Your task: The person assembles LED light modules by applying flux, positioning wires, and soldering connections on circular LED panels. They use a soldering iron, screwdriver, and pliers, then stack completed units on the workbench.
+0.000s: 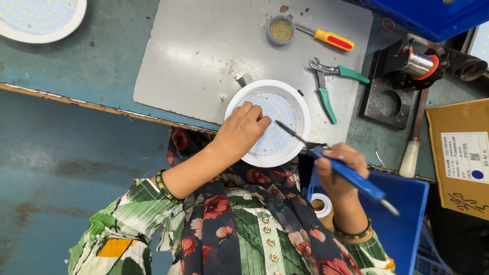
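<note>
Nearest to me is my right hand point(340, 170), wrapped closed around the blue handle of a soldering iron point(336, 165). Its dark tip points up and left, over the round white LED panel point(268, 122). Under this hand a blue bin point(407, 214) stands, with a roll of tape point(321, 204) beside it.

My left hand point(243, 130) rests on the near-left part of the panel. The fingers are curled together and pressed down on the dotted board, as if pinching something small; what exactly, I cannot tell. The panel lies at the near edge of the grey mat point(204, 46) on the surface.

I judge the step is soldering at a point on the board. The next move needs a steady tip and a still panel.

To the right, a brown carton point(456, 158) carries a white rectangular label with a blue dot. Farther are green-handled pliers point(328, 84), a small blue cup of flux point(280, 30), an orange screwdriver point(331, 38), a solder spool point(420, 63), and another panel point(41, 18) far left.
</note>
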